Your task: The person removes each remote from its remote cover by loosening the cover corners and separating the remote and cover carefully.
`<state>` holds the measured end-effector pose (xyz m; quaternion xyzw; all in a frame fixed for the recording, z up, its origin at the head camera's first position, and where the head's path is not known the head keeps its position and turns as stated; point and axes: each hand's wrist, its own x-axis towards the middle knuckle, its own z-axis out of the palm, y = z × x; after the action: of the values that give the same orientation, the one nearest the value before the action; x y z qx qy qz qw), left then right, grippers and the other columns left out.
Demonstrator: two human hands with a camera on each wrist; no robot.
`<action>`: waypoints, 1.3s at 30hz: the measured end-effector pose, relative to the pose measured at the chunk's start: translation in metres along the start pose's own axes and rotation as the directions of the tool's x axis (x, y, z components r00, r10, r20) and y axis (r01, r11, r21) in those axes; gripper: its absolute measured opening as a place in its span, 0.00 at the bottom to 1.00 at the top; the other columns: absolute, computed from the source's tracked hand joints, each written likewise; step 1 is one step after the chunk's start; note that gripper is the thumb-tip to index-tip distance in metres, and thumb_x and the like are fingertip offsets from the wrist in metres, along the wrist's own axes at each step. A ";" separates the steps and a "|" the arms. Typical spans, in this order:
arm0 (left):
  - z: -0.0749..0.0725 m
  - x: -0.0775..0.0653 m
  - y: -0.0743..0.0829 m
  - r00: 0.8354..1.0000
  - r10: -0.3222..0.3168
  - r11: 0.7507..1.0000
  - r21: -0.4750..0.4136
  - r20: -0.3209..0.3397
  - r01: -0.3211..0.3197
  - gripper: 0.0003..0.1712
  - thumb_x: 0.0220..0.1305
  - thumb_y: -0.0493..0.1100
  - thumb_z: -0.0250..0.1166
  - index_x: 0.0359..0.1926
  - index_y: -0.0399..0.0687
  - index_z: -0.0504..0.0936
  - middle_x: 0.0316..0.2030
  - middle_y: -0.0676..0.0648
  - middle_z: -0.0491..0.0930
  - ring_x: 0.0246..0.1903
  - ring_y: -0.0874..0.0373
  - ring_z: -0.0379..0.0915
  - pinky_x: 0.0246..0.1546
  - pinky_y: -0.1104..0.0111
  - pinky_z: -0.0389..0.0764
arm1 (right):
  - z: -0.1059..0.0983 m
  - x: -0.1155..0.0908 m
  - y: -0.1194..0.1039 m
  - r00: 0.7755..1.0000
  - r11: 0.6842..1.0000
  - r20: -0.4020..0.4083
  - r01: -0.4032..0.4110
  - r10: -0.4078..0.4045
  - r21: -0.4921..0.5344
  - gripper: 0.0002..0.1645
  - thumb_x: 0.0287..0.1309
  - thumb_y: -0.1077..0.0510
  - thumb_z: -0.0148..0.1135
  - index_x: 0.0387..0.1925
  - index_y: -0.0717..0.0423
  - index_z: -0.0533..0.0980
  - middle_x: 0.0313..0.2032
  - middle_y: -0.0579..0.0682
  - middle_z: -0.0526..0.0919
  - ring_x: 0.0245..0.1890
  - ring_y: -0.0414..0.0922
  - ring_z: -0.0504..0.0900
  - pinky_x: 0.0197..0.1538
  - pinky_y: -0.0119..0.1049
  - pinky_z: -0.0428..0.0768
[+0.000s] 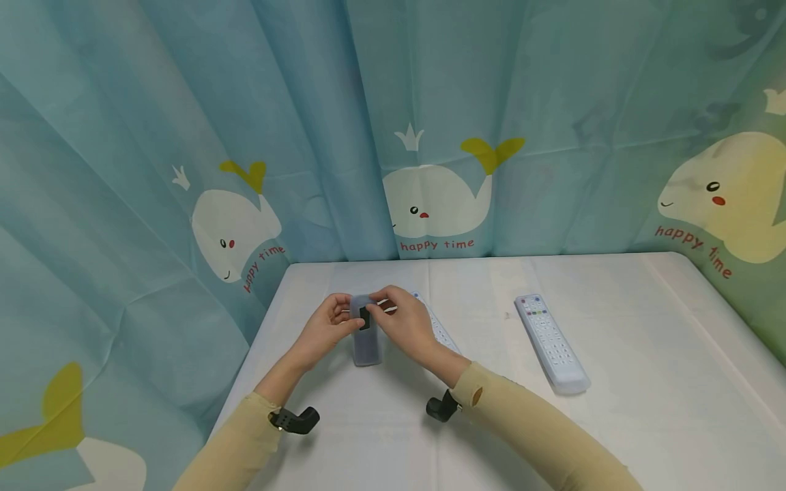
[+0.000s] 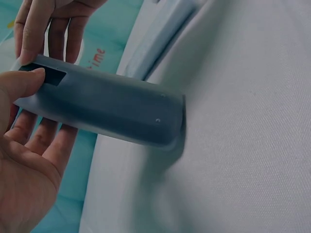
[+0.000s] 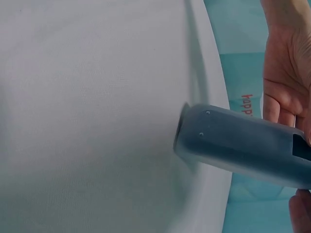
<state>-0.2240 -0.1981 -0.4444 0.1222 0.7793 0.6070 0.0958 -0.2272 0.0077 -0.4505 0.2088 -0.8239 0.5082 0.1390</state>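
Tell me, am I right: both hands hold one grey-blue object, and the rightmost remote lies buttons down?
Not quite: in the head view, the rightmost remote lies with its buttons facing up. The left hand and right hand do hold one grey-blue object.

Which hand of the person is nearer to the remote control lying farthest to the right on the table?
The right hand. It is left of that remote control, at the nearer side of the grey-blue object; the left hand is farther left, at its other side.
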 end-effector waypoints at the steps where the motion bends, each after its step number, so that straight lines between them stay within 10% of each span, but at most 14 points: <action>1: 0.000 0.000 0.000 1.000 0.001 1.000 -0.002 0.001 -0.001 0.28 0.70 0.40 0.68 0.64 0.40 0.66 0.57 0.41 0.76 0.56 0.47 0.74 0.54 0.63 0.79 | 0.000 0.000 0.000 1.000 1.000 -0.005 0.008 -0.008 -0.001 0.10 0.68 0.56 0.68 0.48 0.52 0.82 0.45 0.46 0.86 0.43 0.40 0.86 0.45 0.30 0.84; 21: -0.001 -0.002 -0.004 1.000 0.015 1.000 0.016 -0.010 -0.015 0.28 0.71 0.38 0.67 0.65 0.38 0.66 0.56 0.38 0.76 0.56 0.47 0.74 0.53 0.70 0.79 | -0.005 0.005 -0.002 0.996 0.994 -0.018 -0.081 0.083 0.075 0.07 0.68 0.54 0.67 0.43 0.50 0.88 0.36 0.41 0.89 0.38 0.38 0.85 0.38 0.35 0.83; 30: -0.003 -0.006 -0.003 1.000 0.009 1.000 0.019 -0.009 -0.009 0.28 0.70 0.39 0.68 0.65 0.38 0.66 0.56 0.38 0.76 0.57 0.47 0.73 0.53 0.69 0.79 | -0.009 0.011 0.002 0.961 0.885 0.142 -0.274 0.237 0.376 0.09 0.70 0.57 0.65 0.43 0.57 0.86 0.38 0.49 0.88 0.39 0.45 0.86 0.42 0.39 0.87; 39: -0.007 -0.007 -0.010 1.000 0.027 1.000 -0.002 0.014 -0.027 0.26 0.71 0.39 0.67 0.63 0.37 0.67 0.56 0.38 0.76 0.56 0.47 0.75 0.54 0.67 0.80 | -0.009 0.013 0.007 0.942 0.847 0.216 -0.327 0.257 0.420 0.11 0.71 0.56 0.64 0.46 0.59 0.85 0.36 0.51 0.86 0.37 0.46 0.85 0.42 0.40 0.87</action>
<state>-0.2201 -0.2089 -0.4528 0.1371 0.7763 0.6081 0.0933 -0.2422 0.0160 -0.4460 0.1452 -0.7141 0.6826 -0.0549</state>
